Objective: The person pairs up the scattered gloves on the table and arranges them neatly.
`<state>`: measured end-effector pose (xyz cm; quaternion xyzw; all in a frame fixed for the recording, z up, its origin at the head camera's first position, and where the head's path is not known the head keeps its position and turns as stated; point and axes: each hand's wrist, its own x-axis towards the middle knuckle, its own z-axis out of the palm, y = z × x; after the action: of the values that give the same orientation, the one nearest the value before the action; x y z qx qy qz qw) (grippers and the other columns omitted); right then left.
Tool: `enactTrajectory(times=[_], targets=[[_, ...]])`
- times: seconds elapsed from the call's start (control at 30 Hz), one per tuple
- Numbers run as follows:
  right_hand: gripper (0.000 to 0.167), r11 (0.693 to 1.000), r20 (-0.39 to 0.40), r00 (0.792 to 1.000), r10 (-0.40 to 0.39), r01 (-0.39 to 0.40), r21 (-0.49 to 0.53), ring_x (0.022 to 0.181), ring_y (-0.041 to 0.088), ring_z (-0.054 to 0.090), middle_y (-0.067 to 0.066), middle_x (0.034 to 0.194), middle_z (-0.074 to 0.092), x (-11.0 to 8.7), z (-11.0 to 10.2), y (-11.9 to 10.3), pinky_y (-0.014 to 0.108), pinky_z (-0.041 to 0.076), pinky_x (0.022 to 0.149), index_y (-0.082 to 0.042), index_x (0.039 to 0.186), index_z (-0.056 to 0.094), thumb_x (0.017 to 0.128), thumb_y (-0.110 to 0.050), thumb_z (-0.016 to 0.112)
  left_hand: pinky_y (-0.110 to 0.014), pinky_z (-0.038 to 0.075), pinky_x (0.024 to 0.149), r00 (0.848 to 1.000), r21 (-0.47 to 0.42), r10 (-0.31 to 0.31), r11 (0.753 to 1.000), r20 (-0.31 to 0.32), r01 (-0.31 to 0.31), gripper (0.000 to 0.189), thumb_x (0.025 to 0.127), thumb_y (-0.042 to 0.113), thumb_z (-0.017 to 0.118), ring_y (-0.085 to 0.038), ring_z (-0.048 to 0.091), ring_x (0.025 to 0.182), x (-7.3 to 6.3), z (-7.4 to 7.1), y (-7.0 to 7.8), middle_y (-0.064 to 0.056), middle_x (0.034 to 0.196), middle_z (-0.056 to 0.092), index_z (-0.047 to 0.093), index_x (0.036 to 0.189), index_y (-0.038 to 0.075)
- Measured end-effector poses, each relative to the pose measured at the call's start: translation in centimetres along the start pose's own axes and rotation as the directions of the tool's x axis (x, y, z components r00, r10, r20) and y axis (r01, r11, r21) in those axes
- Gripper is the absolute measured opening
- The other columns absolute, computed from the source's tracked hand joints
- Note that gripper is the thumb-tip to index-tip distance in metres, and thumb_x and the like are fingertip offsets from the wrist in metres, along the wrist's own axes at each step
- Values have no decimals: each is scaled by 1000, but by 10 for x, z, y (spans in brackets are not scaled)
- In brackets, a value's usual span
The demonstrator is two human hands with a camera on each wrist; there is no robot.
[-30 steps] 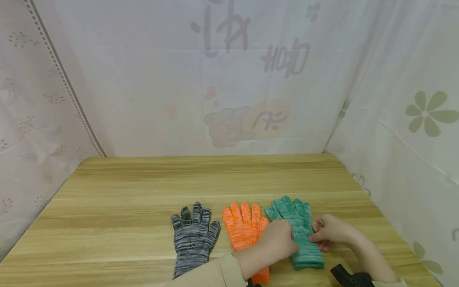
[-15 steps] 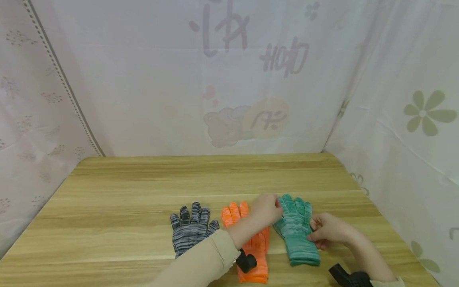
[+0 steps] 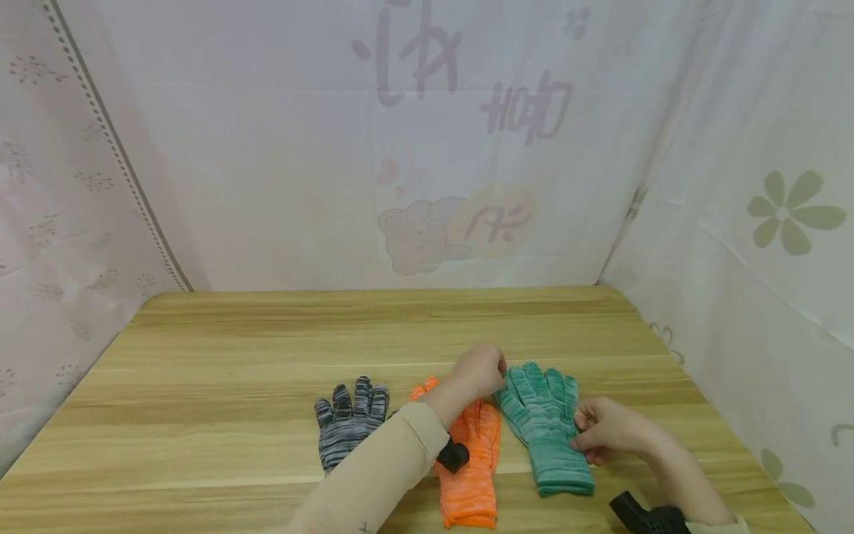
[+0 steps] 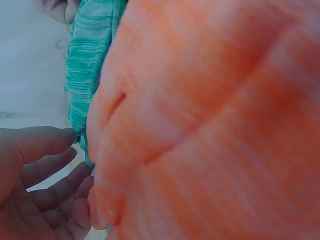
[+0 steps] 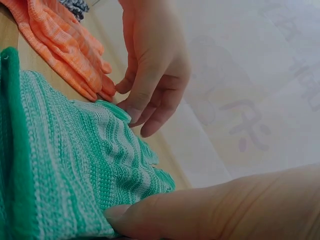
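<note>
A green-and-white knitted glove (image 3: pixel 550 434) lies on the table, fingers pointing away and cuff towards me. My left hand (image 3: pixel 482 369) pinches the tip of its thumb part; the left wrist view shows my thumb (image 4: pixel 47 142) against the green knit. On the glove's right edge my right hand (image 3: pixel 610 430) pinches the fabric, its thumb (image 5: pixel 165 212) on top and the other fingers mostly hidden. Partly under my left forearm is an orange glove (image 3: pixel 470 475), its wrist end showing. Farther left, a black-and-grey glove (image 3: pixel 350 426) is partly covered by my sleeve.
The wooden table (image 3: pixel 233 386) reaches back to a printed cloth curtain (image 3: pixel 300 148), with more cloth at both sides. A black wrist device (image 3: pixel 454 454) is on my left wrist, another black device (image 3: pixel 650 515) by my right wrist.
My left hand has moved from the middle of the green glove up and left to its thumb part, which now spreads outward. The glove's cuff has shifted slightly left. My right hand has stayed put.
</note>
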<state>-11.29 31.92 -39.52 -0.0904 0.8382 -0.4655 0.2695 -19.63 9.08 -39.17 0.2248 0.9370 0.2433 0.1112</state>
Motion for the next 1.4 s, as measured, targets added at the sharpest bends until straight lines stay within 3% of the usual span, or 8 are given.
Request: enactTrajectory(times=[0.2,0.37,0.57,0.67,0.77,0.9,1.07,1.4], targets=[[27,1000,3,1000,-1,1,-1,58,19,61,7,63,57,0,0,1,27,53,50,-7,74,44,81,1,69,-19,47,66,1000,15,17,1000,2,-17,15,79,1,72,-13,60,81,5,2,-1,1,89,66,73,93,7],[27,1000,1,1000,-2,2,-2,58,19,61,7,64,57,1,0,1,29,53,51,-6,74,44,81,0,69,-19,47,63,1000,12,24,1000,-8,-24,11,83,-1,69,-13,60,78,7,4,-5,1,85,66,74,84,9],[27,1000,3,1000,1,-1,-4,59,21,62,7,64,57,1,0,0,30,54,52,-6,74,44,81,0,69,-22,39,51,998,-74,61,995,-26,-62,23,85,5,68,-9,44,54,4,0,-9,6,61,53,63,64,13],[27,1000,3,1000,-2,2,-2,59,20,61,7,64,56,0,0,0,30,53,52,-6,73,44,81,0,69,-22,28,44,995,-93,103,991,16,-101,39,85,15,70,-8,27,44,3,-3,-10,7,48,34,48,52,15],[27,1000,2,1000,-1,1,-1,59,20,61,7,64,56,0,0,-1,30,53,52,-6,73,44,81,0,69,-23,22,43,985,-87,130,989,110,-120,50,83,21,74,-8,17,43,2,-5,-9,7,46,22,40,47,16],[26,1000,0,1000,4,-4,-2,58,19,61,7,64,56,0,0,-1,30,53,52,-6,73,45,81,0,69,-22,28,45,972,-63,123,992,199,-113,37,82,21,77,-8,25,45,2,-7,-8,7,47,34,54,53,15],[26,1000,-2,1000,5,-6,-5,58,19,61,7,63,56,0,0,-1,29,53,51,-5,74,45,81,0,69,-22,36,49,970,-67,120,992,214,-108,23,83,14,76,-9,37,50,2,-8,-8,4,56,54,66,63,11],[25,1000,3,1000,2,-2,-1,58,19,62,7,63,57,-1,0,-2,28,53,51,-5,74,46,82,0,69,-24,24,44,970,-90,77,994,231,-58,52,80,6,74,-10,14,44,2,-11,-8,4,45,22,37,45,14]])
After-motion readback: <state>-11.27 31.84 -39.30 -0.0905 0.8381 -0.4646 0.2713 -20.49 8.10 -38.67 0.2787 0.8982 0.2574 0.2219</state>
